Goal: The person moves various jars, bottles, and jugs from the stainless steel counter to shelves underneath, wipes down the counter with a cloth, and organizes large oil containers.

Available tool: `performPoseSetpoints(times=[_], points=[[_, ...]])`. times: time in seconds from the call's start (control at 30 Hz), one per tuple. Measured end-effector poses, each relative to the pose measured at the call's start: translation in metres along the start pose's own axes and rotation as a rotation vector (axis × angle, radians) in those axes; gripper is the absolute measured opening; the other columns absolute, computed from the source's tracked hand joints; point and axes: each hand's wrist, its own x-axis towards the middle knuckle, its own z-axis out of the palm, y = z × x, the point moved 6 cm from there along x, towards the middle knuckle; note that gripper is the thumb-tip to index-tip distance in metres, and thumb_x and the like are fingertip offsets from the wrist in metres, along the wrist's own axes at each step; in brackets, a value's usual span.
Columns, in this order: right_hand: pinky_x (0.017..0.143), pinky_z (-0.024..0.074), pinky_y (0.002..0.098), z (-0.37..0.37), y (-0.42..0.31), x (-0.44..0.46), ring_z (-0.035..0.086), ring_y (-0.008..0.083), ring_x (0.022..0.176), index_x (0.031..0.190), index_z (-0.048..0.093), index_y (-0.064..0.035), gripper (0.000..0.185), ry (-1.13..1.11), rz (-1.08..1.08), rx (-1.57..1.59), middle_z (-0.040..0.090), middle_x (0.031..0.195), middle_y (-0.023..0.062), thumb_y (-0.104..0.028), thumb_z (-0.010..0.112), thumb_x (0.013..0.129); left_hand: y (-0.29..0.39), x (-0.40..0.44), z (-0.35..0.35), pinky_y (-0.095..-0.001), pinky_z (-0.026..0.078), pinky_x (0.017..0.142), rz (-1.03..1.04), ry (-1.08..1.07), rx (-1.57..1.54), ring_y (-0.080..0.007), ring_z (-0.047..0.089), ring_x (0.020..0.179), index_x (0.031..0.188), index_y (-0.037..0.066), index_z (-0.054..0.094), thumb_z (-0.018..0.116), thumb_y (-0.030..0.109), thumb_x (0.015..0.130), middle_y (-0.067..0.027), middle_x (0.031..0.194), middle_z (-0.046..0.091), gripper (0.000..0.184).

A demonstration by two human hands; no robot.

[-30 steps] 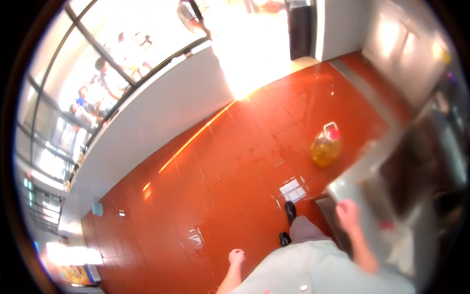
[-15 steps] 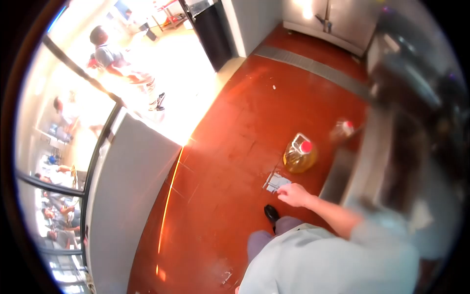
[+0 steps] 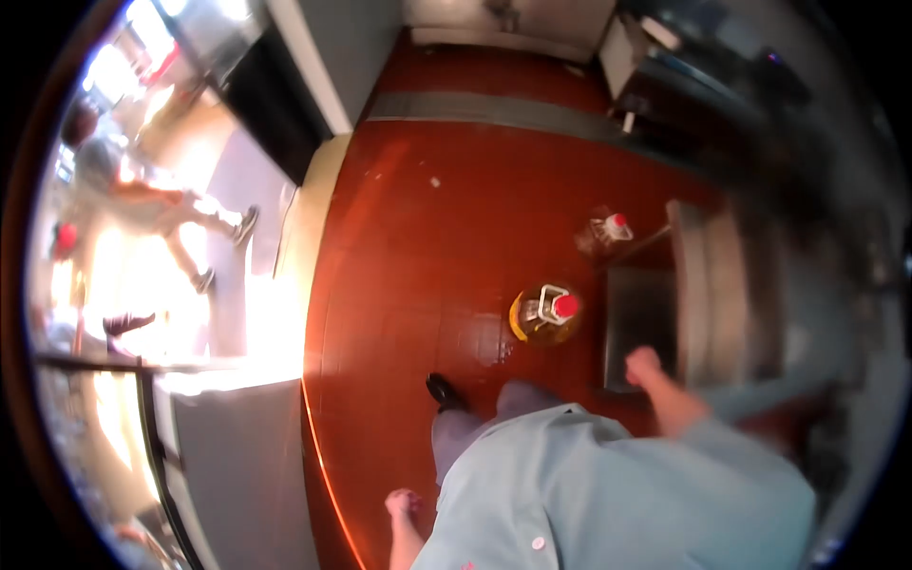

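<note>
My right hand (image 3: pixel 643 366) hangs beside a low steel surface (image 3: pixel 638 302), its fingers curled in with nothing showing in them. Low on the other side, my left hand (image 3: pixel 404 502) is loosely closed and nothing is seen in it. On the red floor (image 3: pixel 399 256) ahead of my feet stands a large clear bottle of yellow oil (image 3: pixel 546 315) with a white handle and red cap. Farther off is a second clear bottle (image 3: pixel 608 230), also red-capped. Neither hand touches a bottle.
Steel equipment (image 3: pixel 708 294) lines the right side. A grey drain strip (image 3: pixel 484 109) crosses the floor before a steel cabinet (image 3: pixel 513 43). A grey partition (image 3: pixel 242 465) stands left. Beyond it, a person (image 3: pixel 142 190) walks in bright light.
The view has turned and moved toward the bottles. My right hand now appears over by the low steel surface, and my left hand has come into view. A shiny floor patch looks fainter.
</note>
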Motion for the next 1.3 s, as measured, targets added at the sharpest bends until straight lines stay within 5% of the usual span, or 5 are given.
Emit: performPoseSetpoints(times=[0.27,0.37,0.53,0.67,1.3], points=[[0.043,0.0513,0.0377,0.095,0.007,-0.061,0.066,0.0279,0.056,0.084,0.066,0.001,0.014,-0.107,0.225,0.347,0.065,0.068,0.0148,-0.011,0.06,0.086,0.511,0.111,-0.012,-0.0287,0.05,0.053,0.418,0.06,0.085,-0.0195,0.064,0.071,0.106,-0.002,0.063,0.055,0.0,0.086,-0.0115,0.085,0.063,0.022],[0.062,0.0566,0.0399,0.143,-0.04,-0.037,0.07,0.0322,0.072,0.097,0.069,-0.0033,0.025,-0.175,0.178,0.25,0.069,0.084,0.0189,-0.025,0.058,0.09,0.621,0.127,0.025,-0.0314,0.054,0.061,0.55,-0.017,0.187,-0.022,0.067,0.078,0.119,-0.004,0.058,0.058,0.006,0.089,-0.0139,0.092,0.064,0.032],[0.1,0.0465,0.0433,0.223,-0.088,0.072,0.058,0.0358,0.12,0.136,0.055,-0.009,0.053,-0.025,-0.12,-0.079,0.062,0.128,0.0196,-0.037,0.058,0.091,0.684,0.123,0.11,-0.028,0.053,0.059,0.562,-0.166,0.537,-0.0188,0.066,0.074,0.121,-0.002,0.054,0.06,0.004,0.089,-0.0126,0.091,0.064,0.033],[0.095,0.049,0.0448,0.16,-0.216,0.073,0.062,0.0375,0.112,0.124,0.06,-0.0014,0.05,-0.001,0.107,0.275,0.065,0.119,0.0222,-0.038,0.063,0.09,0.693,0.102,0.162,-0.029,0.053,0.057,0.326,-0.267,0.84,-0.021,0.066,0.068,0.119,-0.004,0.055,0.059,0.001,0.086,-0.0144,0.089,0.066,0.034],[0.085,0.0515,0.0427,0.261,-0.177,0.173,0.065,0.0318,0.104,0.118,0.064,-0.0022,0.053,-0.111,0.439,0.444,0.068,0.109,0.0211,-0.039,0.071,0.081,0.908,0.061,0.385,-0.0319,0.058,0.059,0.401,-0.287,1.359,-0.0259,0.072,0.074,0.113,-0.002,0.061,0.062,0.003,0.087,-0.0155,0.088,0.07,0.027]])
